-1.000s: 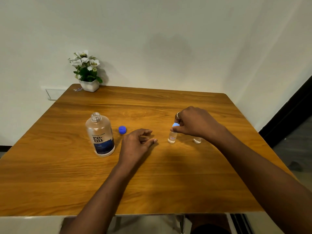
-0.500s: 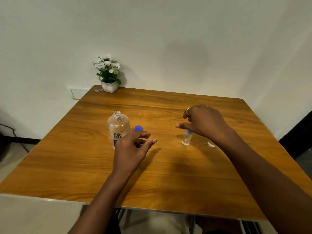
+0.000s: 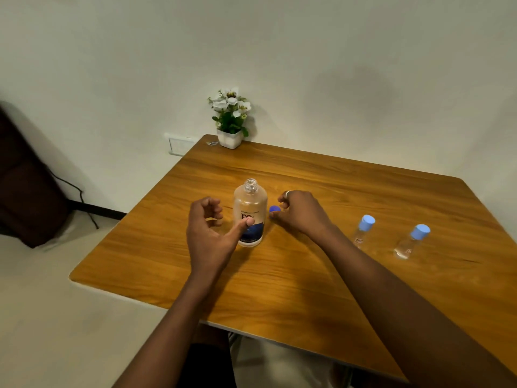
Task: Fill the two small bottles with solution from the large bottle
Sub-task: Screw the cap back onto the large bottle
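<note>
The large clear bottle (image 3: 250,212) with a blue label stands uncapped in the middle of the wooden table (image 3: 307,275). My left hand (image 3: 211,231) is open and curved just left of it, the thumb lying across the label. Its dark blue cap (image 3: 274,209) lies on the table right of the bottle, and the fingertips of my right hand (image 3: 300,212) are at the cap; a grip cannot be made out. Two small clear bottles (image 3: 362,232) (image 3: 411,242) with light blue caps stand to the right, apart from both hands.
A white pot of white flowers (image 3: 230,119) stands at the table's far left corner, against the wall. A wall socket (image 3: 180,145) is beside it. A dark bag with a cable (image 3: 25,191) lies on the floor at left.
My right hand let go of the small capped bottle and moved left to the dark blue cap. My left hand moved up to the large bottle. The camera turned left.
</note>
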